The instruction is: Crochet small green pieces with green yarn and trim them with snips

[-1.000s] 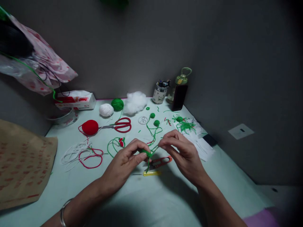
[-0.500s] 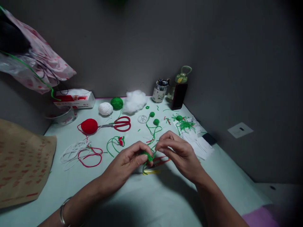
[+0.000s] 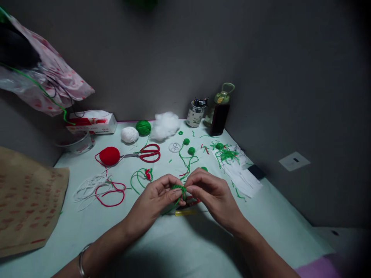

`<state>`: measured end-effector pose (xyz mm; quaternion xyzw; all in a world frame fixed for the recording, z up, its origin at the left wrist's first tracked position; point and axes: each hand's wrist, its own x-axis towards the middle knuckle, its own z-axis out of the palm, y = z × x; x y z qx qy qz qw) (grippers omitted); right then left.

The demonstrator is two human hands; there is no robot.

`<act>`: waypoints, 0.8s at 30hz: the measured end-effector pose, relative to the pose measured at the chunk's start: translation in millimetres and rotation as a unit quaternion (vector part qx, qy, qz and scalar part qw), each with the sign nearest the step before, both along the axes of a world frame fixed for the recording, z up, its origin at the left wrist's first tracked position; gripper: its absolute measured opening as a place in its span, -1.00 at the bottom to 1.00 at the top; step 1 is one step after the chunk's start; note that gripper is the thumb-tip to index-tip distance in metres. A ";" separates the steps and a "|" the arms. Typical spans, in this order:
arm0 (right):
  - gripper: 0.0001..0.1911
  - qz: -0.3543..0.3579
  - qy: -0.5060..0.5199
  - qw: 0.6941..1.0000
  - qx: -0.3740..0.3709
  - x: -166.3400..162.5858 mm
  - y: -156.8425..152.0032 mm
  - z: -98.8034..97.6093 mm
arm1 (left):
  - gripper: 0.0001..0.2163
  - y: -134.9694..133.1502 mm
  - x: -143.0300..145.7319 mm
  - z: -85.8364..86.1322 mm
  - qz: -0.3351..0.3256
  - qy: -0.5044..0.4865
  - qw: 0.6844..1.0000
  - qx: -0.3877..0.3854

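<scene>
A small green crocheted piece point(image 3: 180, 189) is pinched between the thumb and fingers of my left hand point(image 3: 162, 195). My right hand point(image 3: 210, 193) meets it from the other side, thumb and fingertips closed at the edge of the same piece; any needle or strand between them is too small to make out. Below the hands lie a yellow-handled tool point(image 3: 185, 212) and a reddish object, partly covered by my fingers. Just beyond, two green crocheted balls point(image 3: 191, 151) trail green yarn tails. Left of them rests a little red, white and green crocheted piece point(image 3: 148, 174).
Red-handled scissors point(image 3: 150, 153) lie beside a red yarn ball point(image 3: 109, 156). White yarn point(image 3: 129, 134), green yarn point(image 3: 143, 127) and white stuffing point(image 3: 165, 126) sit at the back. A pen cup point(image 3: 194, 116), bottle point(image 3: 223, 96) and phone point(image 3: 220, 119) stand back right; a paper bag point(image 3: 31, 200) is left.
My right hand has moved left and slightly down, from holding a strand apart to touching the green crocheted piece. The left hand keeps its pinch and has barely moved.
</scene>
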<state>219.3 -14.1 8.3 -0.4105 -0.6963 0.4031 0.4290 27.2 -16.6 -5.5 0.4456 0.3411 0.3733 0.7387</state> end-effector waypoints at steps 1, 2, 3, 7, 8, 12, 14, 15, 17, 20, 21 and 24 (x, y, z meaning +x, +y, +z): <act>-0.87 -0.009 0.002 1.000 0.013 -1.0 -1.3 -0.1 | -0.85 0.3 0.5 -0.4 0.007 0.000 1.000 -0.003; -0.88 -0.023 0.000 0.999 0.033 -1.5 -2.8 -0.2 | -0.85 0.5 0.9 -0.9 0.014 0.001 1.000 -0.004; -0.89 -0.038 -0.008 0.998 0.057 -1.6 -4.1 -0.5 | -0.84 0.7 1.2 -1.2 0.023 0.004 1.000 -0.003; -0.92 -0.030 -0.074 0.990 0.116 -1.0 -7.1 -3.1 | -0.82 0.3 1.9 -0.8 0.059 0.021 0.998 0.014; -0.90 -0.017 -0.085 0.989 0.116 -1.3 -7.3 -3.8 | -0.81 0.1 1.8 -0.2 0.065 0.028 0.997 0.020; -0.93 0.004 -0.088 0.991 0.099 -4.0 -8.0 -1.5 | -0.81 0.7 0.5 2.0 0.089 0.064 0.993 0.032; -0.90 -0.001 -0.075 0.993 0.089 -4.5 -8.2 1.9 | -0.82 1.8 -0.6 2.0 0.098 0.086 0.990 0.044; -0.89 -0.006 -0.068 0.994 0.086 -4.2 -7.9 3.1 | -0.83 2.4 -1.0 1.6 0.098 0.102 0.989 0.051; -0.87 -0.018 -0.059 0.994 0.087 -3.0 -6.5 3.3 | -0.83 3.2 -1.3 0.2 0.084 0.128 0.986 0.062; -0.88 -0.025 -0.074 0.993 0.094 -0.2 -2.2 -1.8 | -0.85 2.8 0.0 -2.9 0.013 0.093 0.995 0.039; -0.88 -0.024 -0.082 0.991 0.099 0.8 -0.6 -3.8 | -0.86 2.3 0.8 -3.9 -0.009 0.064 0.998 0.019; -0.88 -0.037 -0.096 0.987 0.120 3.6 1.9 -6.1 | -0.87 0.9 3.4 -5.9 -0.029 -0.016 0.998 -0.053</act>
